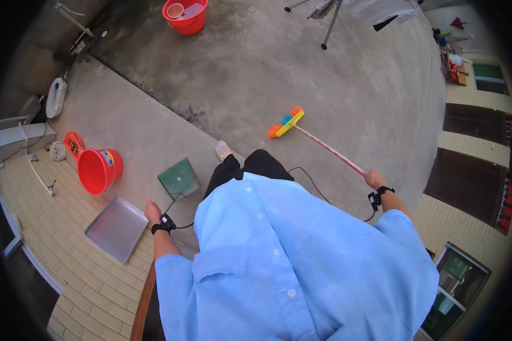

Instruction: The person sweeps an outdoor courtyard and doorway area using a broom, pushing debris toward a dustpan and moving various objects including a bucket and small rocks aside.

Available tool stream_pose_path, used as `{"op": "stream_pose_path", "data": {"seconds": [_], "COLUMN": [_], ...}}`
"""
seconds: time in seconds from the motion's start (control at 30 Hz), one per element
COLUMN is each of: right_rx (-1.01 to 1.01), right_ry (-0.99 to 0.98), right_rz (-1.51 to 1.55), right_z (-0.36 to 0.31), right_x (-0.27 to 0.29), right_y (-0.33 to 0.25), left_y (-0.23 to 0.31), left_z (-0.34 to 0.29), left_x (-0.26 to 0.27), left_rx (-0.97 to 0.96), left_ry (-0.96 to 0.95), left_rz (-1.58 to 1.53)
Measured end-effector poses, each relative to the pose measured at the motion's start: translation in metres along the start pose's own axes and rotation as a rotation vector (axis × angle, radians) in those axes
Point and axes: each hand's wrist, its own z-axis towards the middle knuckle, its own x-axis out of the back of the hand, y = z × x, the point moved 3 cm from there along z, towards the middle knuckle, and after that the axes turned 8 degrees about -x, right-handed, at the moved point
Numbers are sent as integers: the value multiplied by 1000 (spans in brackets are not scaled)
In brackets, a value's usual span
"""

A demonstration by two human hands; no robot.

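Blue shirt [301,261] closest; broom [331,148] clasped in right fingers [372,179], angled forward-left; green dustpan [178,177] ahead-right of left fingers [150,207], can't tell grip.

Light-blue shirt [307,256], short sleeves [401,238], white buttons [292,293], chest pocket [222,262]. Black trousers [261,165]; pale shoe [223,150]. Black wrist straps [156,228], small dark modules [168,222], thin black cables [184,227].

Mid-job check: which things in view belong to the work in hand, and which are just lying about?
In hand:
Broom, held in the right hand
Green dustpan, at the left hand; grip unclear

Lying about:
Metal tray
Red bucket at left
Red tub holding a small bowl
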Motion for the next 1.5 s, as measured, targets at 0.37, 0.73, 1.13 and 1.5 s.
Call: {"op": "stream_pose_path", "data": {"seconds": [0.37,0.73,1.13,1.5], "right_rx": [91,198,-351,-288], "right_ry": [-174,-113,-79,-100], "right_rz": [399,436,371,586], "right_z": [99,379,308,257], "right_x": [70,165,42,35], "right_y": [-166,-329,175,113], "left_y": [126,287,452,509], "left_z": [17,-25,-33,-126], "left_x": [-112,-294,-548,-719], "left_rx": [-51,-287,-483,-668], "left_ry": [-186,-292,-563,-905], "left_rz": [16,178,563,615]}}
